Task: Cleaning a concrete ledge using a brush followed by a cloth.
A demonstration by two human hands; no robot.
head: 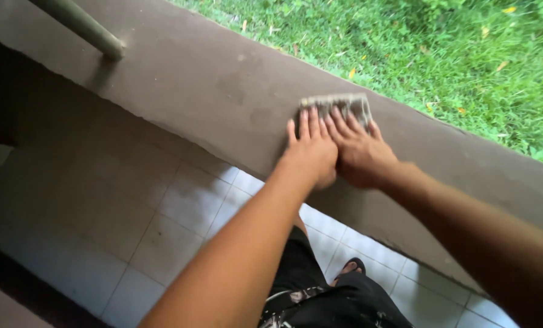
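While both hands press flat on the folded cloth (338,106), I read it as a soft, light, limp item that conforms to whatever lies beneath it. It lies on top of the brown concrete ledge (210,91), near the outer edge that borders the grass (441,54).

The left hand (311,152) and the right hand (359,152) sit side by side, touching, with fingers (305,124) extended nearly straight and spread only slightly. Neither hand is closed around the cloth; the fingertips rest on its near half and pin it down by pressure alone. The far edge of the cloth shows beyond the fingertips.

Handling judgement: the grey, textured fabric likely grips the rough ledge well when pressed, but it would bunch or fold if pushed from one corner. I would hold it with flat palms over its centre, or pinch a folded edge to lift it. It is not fragile. I cannot tell whether it is wet.

A green post (83,27) meets the ledge at upper left; tiled floor (162,231) lies below.
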